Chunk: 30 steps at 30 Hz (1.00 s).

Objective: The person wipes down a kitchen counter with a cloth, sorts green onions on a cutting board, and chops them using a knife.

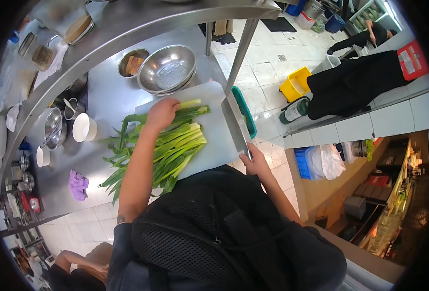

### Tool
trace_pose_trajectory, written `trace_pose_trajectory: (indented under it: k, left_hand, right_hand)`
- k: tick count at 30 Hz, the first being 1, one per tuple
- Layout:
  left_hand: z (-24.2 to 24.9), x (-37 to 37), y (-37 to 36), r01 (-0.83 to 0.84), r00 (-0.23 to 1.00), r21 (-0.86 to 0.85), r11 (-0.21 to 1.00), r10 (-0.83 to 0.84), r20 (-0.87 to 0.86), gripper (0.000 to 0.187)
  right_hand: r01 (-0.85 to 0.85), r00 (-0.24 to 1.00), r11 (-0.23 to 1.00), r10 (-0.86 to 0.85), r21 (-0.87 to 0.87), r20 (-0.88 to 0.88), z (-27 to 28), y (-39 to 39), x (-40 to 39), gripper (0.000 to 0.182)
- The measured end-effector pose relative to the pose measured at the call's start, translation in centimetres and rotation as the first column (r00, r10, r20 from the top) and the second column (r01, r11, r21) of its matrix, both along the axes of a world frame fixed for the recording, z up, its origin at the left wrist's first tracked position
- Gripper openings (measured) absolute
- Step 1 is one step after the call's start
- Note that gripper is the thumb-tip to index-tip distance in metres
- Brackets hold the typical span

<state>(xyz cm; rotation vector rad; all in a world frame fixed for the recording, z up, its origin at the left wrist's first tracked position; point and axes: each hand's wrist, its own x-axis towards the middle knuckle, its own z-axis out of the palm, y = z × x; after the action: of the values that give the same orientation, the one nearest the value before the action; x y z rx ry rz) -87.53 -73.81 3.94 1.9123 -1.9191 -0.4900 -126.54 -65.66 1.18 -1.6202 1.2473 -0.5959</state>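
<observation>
A pile of leeks (175,145) with long green leaves lies across a white cutting board (219,140), the leaf ends hanging past its left side. My left hand (162,115) is closed on a leek at the far side of the pile, the pale stalk end poking out to the right of the fingers. Over by the board's right edge, my right hand (257,161) grips the handle of a large knife (236,123). Its broad blade points away from me, apart from the leeks.
Stacked metal bowls (167,69) and a smaller bowl (133,63) with food stand beyond the board. White cups (84,128) and a purple cloth (78,185) sit leftward. A metal shelf (141,31) arches overhead. A green bin (243,111) and yellow bucket (296,84) are right. Other people are nearby.
</observation>
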Motion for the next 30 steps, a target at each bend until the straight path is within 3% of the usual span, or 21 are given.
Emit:
trace_pose_trajectory:
  k: [2, 4, 6, 9, 13, 18, 22, 24, 27, 30]
  left_hand:
    - [-0.1, 0.0, -0.8, 0.011, 1.0, 0.058, 0.998, -0.01, -0.017, 0.024]
    - [-0.4, -0.2, -1.3, 0.024, 0.999, 0.119, 0.993, -0.02, -0.036, 0.024]
    - [-1.6, -0.5, -1.5, 0.053, 0.979, 0.164, 0.985, -0.083, 0.185, 0.03]
    - [-2.1, -0.3, 0.2, 0.129, 0.967, 0.076, 0.989, -0.142, 0.21, 0.042]
    - [-1.8, 1.2, -0.4, 0.129, 0.961, 0.211, 0.969, -0.175, 0.216, 0.053]
    - [-5.6, 4.2, -0.7, 0.076, 0.995, -0.027, 0.997, -0.074, 0.066, 0.053]
    - [-2.9, 4.1, 0.8, 0.072, 0.997, 0.055, 0.996, -0.072, 0.002, 0.055]
    - [-1.1, 2.9, 2.3, 0.139, 0.971, 0.075, 0.988, -0.15, 0.187, 0.062]
    - [-1.9, 3.3, 0.9, 0.085, 0.974, 0.184, 0.979, -0.121, 0.193, 0.062]
    - [-3.4, 3.9, 0.7, 0.05, 0.993, 0.044, 0.998, -0.055, 0.109, 0.057]
  right_hand:
    - [0.002, 0.996, 0.996, -0.01, -0.092, -0.085, -1.1, 0.0, 0.7, 0.048]
    - [-0.002, 0.994, 0.998, -0.004, -0.056, -0.112, -0.4, 0.3, 1.1, 0.049]
    - [-0.001, 0.99, 1.0, -0.002, -0.02, -0.142, -0.1, 0.6, 1.2, 0.05]
    - [-0.004, 0.984, 1.0, 0.003, -0.006, -0.178, 0.0, -0.1, 0.7, 0.051]
    - [-0.011, 0.988, 1.0, 0.007, -0.025, -0.151, 0.4, -0.6, 1.2, 0.052]
    - [0.02, 0.995, 0.991, -0.033, -0.136, -0.093, 0.8, -2.6, 3.7, 0.05]
    - [-0.018, 0.971, 0.999, 0.006, -0.047, -0.239, 0.5, -3.4, 5.0, 0.051]
    - [-0.036, 0.962, 0.999, 0.03, -0.016, -0.271, 1.2, -3.1, 5.5, 0.053]
    - [-0.056, 0.96, 0.996, 0.034, -0.069, -0.279, 0.0, -3.6, 5.4, 0.053]
    - [-0.045, 0.966, 0.996, 0.025, -0.074, -0.257, -0.5, -3.8, 5.0, 0.053]
